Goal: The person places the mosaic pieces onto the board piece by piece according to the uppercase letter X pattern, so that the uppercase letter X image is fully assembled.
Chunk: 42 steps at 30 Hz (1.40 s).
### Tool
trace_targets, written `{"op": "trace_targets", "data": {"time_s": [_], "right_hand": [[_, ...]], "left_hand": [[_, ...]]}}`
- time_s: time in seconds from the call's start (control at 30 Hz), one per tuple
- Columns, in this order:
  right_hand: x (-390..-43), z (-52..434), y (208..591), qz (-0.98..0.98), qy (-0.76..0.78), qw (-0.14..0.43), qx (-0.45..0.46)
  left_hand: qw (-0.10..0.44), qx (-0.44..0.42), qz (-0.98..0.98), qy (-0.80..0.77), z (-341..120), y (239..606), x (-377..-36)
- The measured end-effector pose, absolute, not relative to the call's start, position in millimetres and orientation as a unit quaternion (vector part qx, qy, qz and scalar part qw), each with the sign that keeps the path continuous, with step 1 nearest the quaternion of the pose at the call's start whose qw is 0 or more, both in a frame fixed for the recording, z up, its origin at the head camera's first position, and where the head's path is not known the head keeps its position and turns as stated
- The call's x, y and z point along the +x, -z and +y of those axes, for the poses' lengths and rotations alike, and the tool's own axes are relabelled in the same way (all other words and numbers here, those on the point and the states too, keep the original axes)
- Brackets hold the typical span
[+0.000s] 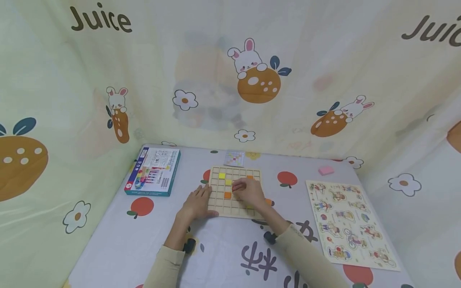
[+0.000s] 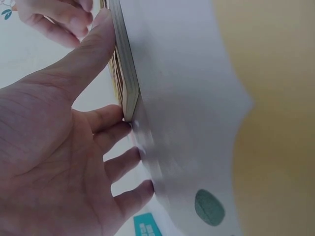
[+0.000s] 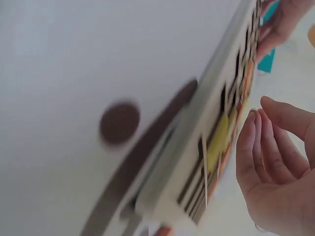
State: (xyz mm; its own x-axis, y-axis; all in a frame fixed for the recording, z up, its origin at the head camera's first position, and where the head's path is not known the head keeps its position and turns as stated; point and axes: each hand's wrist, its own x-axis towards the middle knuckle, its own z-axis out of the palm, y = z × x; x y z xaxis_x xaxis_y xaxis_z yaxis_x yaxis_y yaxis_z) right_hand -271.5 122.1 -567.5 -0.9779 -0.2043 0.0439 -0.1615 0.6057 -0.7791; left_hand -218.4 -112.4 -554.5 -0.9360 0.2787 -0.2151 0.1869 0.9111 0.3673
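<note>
A wooden grid board (image 1: pixel 217 202) lies on the table, with several yellow and orange tiles in its squares. My left hand (image 1: pixel 197 203) rests at its front left corner; in the left wrist view the thumb touches the board's edge and the fingertips touch the table beside it. Over the board's middle is my right hand (image 1: pixel 249 193), fingertips beside a red tile (image 1: pixel 233 188). In the right wrist view a small gap separates thumb and fingers, with nothing visible between them. A yellow tile (image 1: pixel 222 175) and an orange tile (image 1: pixel 228 195) show near it. The right hand covers some squares.
A patterned card (image 1: pixel 234 158) lies behind the board. At the left is a boxed set (image 1: pixel 153 172). A sheet of cartoon figures (image 1: pixel 343 222) and a pink block (image 1: pixel 326 171) lie at the right. An orange piece (image 1: pixel 268 202) sits by the board's right edge.
</note>
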Motion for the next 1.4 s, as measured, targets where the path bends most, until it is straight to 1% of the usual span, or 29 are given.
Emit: {"op": "trace_targets", "data": {"time_s": [0.1,0.3,0.4,0.53,0.67,0.87,1.13,1.27,1.4], "right_hand": [[-268.1,133.4,559.2,0.903,0.422,0.01,-0.081],[-260.9,163.2,547.6,0.912,0.406,0.009,-0.05],[-258.9,179.4,546.5,0.918,0.395,0.005,-0.042],[-255.4,199.5,547.8,0.923,0.384,0.012,-0.03],[-251.9,214.4,550.0,0.933,0.357,0.031,-0.023],[-245.8,226.1,553.8,0.947,0.317,0.051,-0.02],[-243.3,232.6,561.3,0.948,0.314,0.037,-0.04],[-244.3,234.7,561.4,0.949,0.313,0.037,-0.023],[-248.4,235.9,556.5,0.938,0.345,0.028,-0.016]], "left_hand": [[0.131,0.122,0.969,-0.17,-112.1,554.6,-219.1],[0.134,0.119,0.97,-0.164,-112.1,555.3,-219.7],[0.129,0.118,0.971,-0.166,-112.7,562.9,-222.6],[0.126,0.122,0.971,-0.163,-112.6,567.6,-224.7],[0.133,0.122,0.97,-0.162,-111.8,554.1,-220.7],[0.132,0.123,0.97,-0.166,-111.8,554.3,-220.5],[0.134,0.117,0.97,-0.168,-113.0,565.6,-222.5],[0.148,0.122,0.968,-0.165,-112.0,563.0,-221.1],[0.142,0.122,0.969,-0.162,-111.3,562.0,-222.6]]}}
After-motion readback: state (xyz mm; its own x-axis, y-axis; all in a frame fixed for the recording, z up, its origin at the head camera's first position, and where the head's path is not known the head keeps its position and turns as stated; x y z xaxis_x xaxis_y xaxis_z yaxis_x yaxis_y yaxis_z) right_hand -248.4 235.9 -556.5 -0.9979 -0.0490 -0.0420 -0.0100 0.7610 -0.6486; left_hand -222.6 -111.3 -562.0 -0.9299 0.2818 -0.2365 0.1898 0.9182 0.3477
